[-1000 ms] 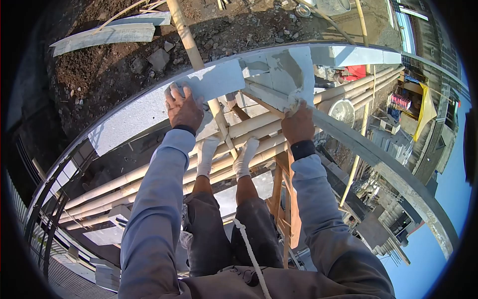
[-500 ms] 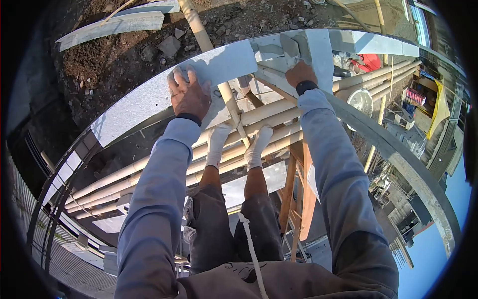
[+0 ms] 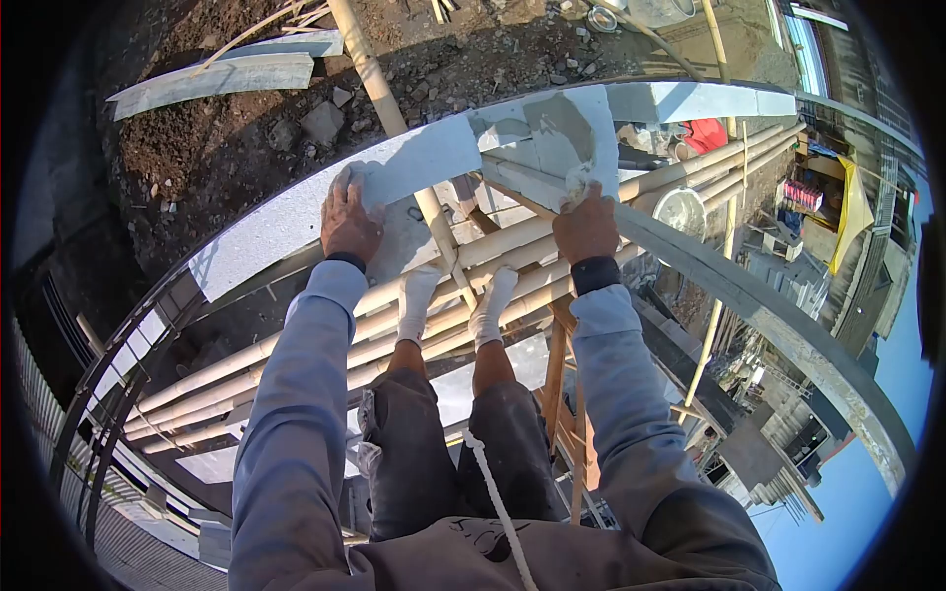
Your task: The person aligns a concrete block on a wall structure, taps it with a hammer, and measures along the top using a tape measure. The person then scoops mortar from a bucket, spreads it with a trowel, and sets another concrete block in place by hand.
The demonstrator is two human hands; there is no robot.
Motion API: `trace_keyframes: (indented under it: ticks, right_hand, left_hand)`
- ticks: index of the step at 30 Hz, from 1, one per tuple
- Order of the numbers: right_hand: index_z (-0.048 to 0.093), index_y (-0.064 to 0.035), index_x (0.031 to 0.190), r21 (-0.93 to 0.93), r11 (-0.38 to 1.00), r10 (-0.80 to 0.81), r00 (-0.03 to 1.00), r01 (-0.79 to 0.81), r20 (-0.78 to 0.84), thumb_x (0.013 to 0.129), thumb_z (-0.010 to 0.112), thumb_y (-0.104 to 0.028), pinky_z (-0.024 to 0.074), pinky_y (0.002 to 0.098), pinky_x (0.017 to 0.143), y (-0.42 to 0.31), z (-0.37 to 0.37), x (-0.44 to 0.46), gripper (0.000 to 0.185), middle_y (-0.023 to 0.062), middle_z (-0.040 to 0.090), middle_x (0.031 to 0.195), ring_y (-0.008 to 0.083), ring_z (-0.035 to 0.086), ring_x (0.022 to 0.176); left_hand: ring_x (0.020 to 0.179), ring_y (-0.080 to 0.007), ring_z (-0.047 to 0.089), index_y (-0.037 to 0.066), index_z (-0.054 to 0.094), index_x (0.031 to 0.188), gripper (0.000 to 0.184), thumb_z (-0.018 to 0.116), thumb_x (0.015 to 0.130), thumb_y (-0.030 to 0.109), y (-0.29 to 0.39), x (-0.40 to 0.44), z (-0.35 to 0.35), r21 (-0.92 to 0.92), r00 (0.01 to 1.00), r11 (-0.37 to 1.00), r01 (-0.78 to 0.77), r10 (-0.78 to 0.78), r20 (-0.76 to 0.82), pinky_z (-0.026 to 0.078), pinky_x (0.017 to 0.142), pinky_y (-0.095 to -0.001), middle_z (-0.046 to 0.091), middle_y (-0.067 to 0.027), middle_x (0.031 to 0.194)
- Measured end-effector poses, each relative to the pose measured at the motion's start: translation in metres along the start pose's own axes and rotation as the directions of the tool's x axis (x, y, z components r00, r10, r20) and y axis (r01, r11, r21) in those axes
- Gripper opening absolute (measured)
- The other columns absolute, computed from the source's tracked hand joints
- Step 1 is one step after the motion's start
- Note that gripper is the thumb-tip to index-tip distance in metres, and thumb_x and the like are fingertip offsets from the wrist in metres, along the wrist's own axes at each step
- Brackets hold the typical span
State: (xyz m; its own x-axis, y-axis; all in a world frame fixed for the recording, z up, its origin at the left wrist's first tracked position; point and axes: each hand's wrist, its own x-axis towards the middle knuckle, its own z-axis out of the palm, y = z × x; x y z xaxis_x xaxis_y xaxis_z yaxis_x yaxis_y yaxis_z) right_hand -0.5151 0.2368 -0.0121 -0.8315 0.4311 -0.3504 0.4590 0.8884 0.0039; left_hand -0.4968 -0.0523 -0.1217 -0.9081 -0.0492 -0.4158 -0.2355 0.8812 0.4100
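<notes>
My left hand (image 3: 350, 222) lies on the near edge of a row of pale blocks (image 3: 424, 153), its fingers stretched over the edge. My right hand (image 3: 588, 227) is closed just short of the slanted block face to the right. It grips what looks like a trowel (image 3: 579, 182), smeared with pale mortar and mostly hidden by the fist and the glare. Grey mortar (image 3: 560, 128) coats part of that block face beyond the hand. A long grey concrete beam (image 3: 749, 286) runs off to the right from beside my right hand.
My feet in white socks stand on bamboo poles (image 3: 532, 236). An upright bamboo pole (image 3: 370, 64) crosses behind the blocks. A mortar-stained bucket (image 3: 680, 214) is at the right. Someone in red (image 3: 704, 135) is farther off. Rubble ground and a drop lie beyond and below.
My right hand has come down and toward me with the trowel, off the upper block face. My left hand stays on the block edge, its fingers closer together. The view has shifted slightly.
</notes>
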Motion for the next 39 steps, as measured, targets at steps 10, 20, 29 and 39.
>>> trace_keyframes:
  ticks: [10, 20, 29, 39]
  right_hand:
    - [0.037, -0.0012, 0.124, 0.171, 0.983, -0.069, 0.997, 0.061, 0.041, 0.080, 0.059, -0.025, 0.0488, 0.0480, 0.076, 0.033, 0.007, -0.105, 0.055, 0.0254, 0.045, 0.111, 0.0425, 0.057, 0.091]
    - [0.055, -0.0032, 0.108, 0.881, 0.454, -0.001, 0.989, -0.133, 0.149, 0.074, 0.070, -0.017, 0.0480, 0.0322, 0.070, 0.070, 0.113, -0.093, 0.039, 0.0102, 0.063, 0.085, 0.0209, 0.059, 0.074]
    - [0.055, -0.0020, 0.116, 0.668, 0.620, 0.227, 0.909, -0.412, 0.350, 0.080, 0.057, -0.045, 0.0474, 0.0439, 0.082, 0.054, 0.277, 0.030, 0.057, 0.0256, 0.063, 0.099, 0.0397, 0.059, 0.095]
    - [0.046, 0.0012, 0.121, 0.489, 0.833, 0.093, 0.937, -0.258, 0.336, 0.083, 0.053, -0.048, 0.0473, 0.0454, 0.085, 0.018, 0.274, 0.015, 0.063, 0.0288, 0.061, 0.101, 0.0423, 0.058, 0.097]
  left_hand:
    - [0.122, -0.0344, 0.039, 0.005, 0.042, 0.127, 0.056, 0.060, 0.082, 0.031, -0.039, -0.087, 0.010, 0.035, 0.992, 0.995, 0.092, -0.095, 0.080, 0.028, 0.103, -0.0464, 0.042, -0.0178, 0.129]
    - [0.113, -0.0353, 0.048, 0.002, 0.050, 0.119, 0.049, 0.061, 0.081, 0.031, -0.027, -0.116, 0.020, -0.083, 0.979, 0.994, 0.074, -0.056, 0.198, 0.039, 0.096, -0.0420, 0.050, -0.0200, 0.120]
    - [0.101, -0.0350, 0.058, -0.001, 0.052, 0.116, 0.048, 0.061, 0.083, 0.032, -0.125, -0.186, 0.105, 0.040, 0.904, 0.986, 0.163, -0.166, 0.393, 0.047, 0.087, -0.0418, 0.058, -0.0240, 0.110]
    - [0.103, -0.0323, 0.059, -0.002, 0.052, 0.116, 0.048, 0.063, 0.083, 0.031, -0.146, -0.195, 0.127, 0.050, 0.811, 0.968, 0.248, -0.236, 0.536, 0.048, 0.087, -0.0393, 0.058, -0.0229, 0.112]
